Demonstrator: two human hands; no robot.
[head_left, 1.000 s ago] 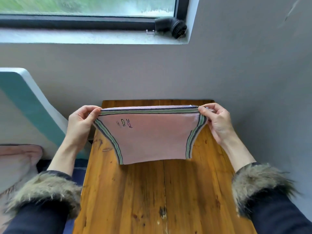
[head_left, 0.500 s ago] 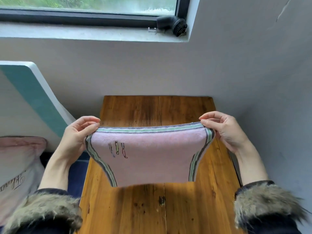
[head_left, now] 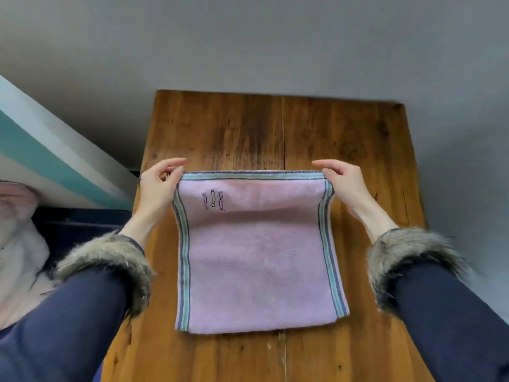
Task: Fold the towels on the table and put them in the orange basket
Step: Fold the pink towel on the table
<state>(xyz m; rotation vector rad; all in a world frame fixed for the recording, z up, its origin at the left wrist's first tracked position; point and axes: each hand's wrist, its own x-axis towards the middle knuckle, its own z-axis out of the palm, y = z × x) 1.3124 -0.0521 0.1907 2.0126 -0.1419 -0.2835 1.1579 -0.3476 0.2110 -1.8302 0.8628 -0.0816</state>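
Note:
A pink towel [head_left: 259, 260] with green and blue striped edges lies folded double on the wooden table [head_left: 275, 128]. Its near part rests flat; its far edge is slightly raised. My left hand [head_left: 159, 186] pinches the far left corner between thumb and fingers. My right hand [head_left: 343, 181] pinches the far right corner the same way. A small embroidered motif shows near the far left of the towel. No orange basket is in view.
A grey wall stands right behind the table's far edge and along its right side. To the left are a white and teal slanted panel [head_left: 41, 150] and a pale pink cushion [head_left: 16, 238] below it.
The towel has come down from hanging in the air onto the table, laid out toward me. Both hands lowered with it, and my view tilted down so the window is out of sight.

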